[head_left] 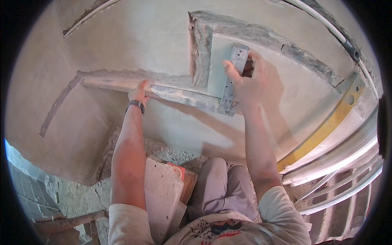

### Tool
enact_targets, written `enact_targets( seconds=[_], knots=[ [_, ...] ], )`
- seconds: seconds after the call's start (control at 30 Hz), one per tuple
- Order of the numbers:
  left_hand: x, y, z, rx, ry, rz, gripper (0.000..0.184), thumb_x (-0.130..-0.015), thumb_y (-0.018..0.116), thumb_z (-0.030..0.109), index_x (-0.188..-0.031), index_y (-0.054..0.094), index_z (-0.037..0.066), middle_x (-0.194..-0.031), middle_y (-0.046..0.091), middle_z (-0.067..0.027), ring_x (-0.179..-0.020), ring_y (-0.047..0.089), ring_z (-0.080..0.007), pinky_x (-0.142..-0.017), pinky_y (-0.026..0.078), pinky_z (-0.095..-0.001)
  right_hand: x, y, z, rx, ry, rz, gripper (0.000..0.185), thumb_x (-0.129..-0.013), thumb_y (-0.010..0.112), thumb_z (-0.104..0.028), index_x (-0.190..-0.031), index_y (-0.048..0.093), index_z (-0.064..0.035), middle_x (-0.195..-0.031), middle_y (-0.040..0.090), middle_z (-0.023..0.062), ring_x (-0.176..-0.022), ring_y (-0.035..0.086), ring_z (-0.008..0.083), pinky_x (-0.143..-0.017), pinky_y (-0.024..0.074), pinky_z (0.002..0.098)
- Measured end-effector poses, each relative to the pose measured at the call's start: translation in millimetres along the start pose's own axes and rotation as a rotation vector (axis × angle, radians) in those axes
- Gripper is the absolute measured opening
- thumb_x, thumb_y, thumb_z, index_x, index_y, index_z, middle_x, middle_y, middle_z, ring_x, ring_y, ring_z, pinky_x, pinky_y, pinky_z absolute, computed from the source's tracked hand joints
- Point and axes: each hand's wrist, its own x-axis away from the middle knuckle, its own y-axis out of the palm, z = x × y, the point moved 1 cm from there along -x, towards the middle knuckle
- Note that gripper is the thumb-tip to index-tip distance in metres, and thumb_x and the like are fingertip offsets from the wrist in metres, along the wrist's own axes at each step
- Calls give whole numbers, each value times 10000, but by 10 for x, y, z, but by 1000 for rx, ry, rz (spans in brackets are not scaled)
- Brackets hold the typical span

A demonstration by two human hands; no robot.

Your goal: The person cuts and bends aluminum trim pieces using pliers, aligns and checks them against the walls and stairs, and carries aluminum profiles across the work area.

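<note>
My left hand, with a dark watch on its wrist, is closed around a long, plaster-smeared metal bar. The bar lies nearly level along the lower edge of a chased groove in the wall. My right hand pinches a short metal strip with holes between thumb and fingers. That strip stands roughly upright against the wall, a little tilted. Its lower end meets the bar's right end; I cannot tell whether the two are joined. A rough upright groove runs just left of the strip.
A yellow level leans on the wall at right. Pale pipes lie below it. White conduit runs along the upper right. A concrete-like slab and rubble are by my knees. A wooden pole crosses the lower left.
</note>
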Motion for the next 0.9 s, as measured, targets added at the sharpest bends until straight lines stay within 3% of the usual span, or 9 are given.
enact_targets(
  seconds=[0.1, 0.2, 0.33, 0.43, 0.6, 0.9],
  knots=[
    [6, -1, 12, 9, -11, -51, 811, -755, 808, 361, -1414, 444, 60, -1430, 462, -99, -1251, 492, -284, -985, 461, -467, 3, 3, -6, -12, 10, -7, 562, -652, 901, -321, -1044, 622, -32, -827, 651, 72, -683, 654, 204, -619, 534, 341],
    [42, 30, 25, 24, -15, 49, 812, -731, 832, 369, -1377, 469, 35, -1355, 513, -120, -1217, 530, -285, -1010, 450, -469, 4, -4, -56, -54, 54, -21, 571, -658, 900, -316, -1062, 623, -23, -834, 660, 73, -692, 661, 196, -627, 536, 331],
    [-53, -11, -26, -14, -3, -29, 830, -729, 833, 373, -1387, 456, 36, -1360, 510, -120, -1222, 527, -282, -1004, 458, -461, 7, -8, 12, -10, -5, -23, 574, -658, 899, -303, -1072, 627, -12, -838, 677, 80, -698, 663, 180, -643, 538, 310],
    [-113, -38, -28, 9, -20, -33, 829, -731, 830, 386, -1391, 457, 52, -1368, 505, -111, -1238, 512, -275, -991, 466, -453, 16, -16, -15, -59, 126, -34, 579, -648, 900, -288, -1078, 630, -10, -831, 681, 79, -686, 651, 172, -648, 538, 308],
    [-5, -21, 18, -26, -39, -63, 858, -702, 845, 364, -1395, 447, 53, -1395, 483, -102, -1262, 472, -273, -926, 515, -458, 2, 0, 23, -18, 1, 24, 574, -636, 898, -277, -1065, 638, 2, -829, 674, 69, -687, 641, 164, -649, 534, 305],
    [-98, -29, -9, -13, -60, -49, 846, -711, 839, 395, -1408, 454, 111, -1423, 456, -85, -1271, 467, -267, -959, 494, -451, 28, -43, 66, -5, 71, -37, 585, -639, 893, -283, -1073, 632, 11, -844, 647, 71, -726, 642, 169, -663, 529, 314]
  ],
)
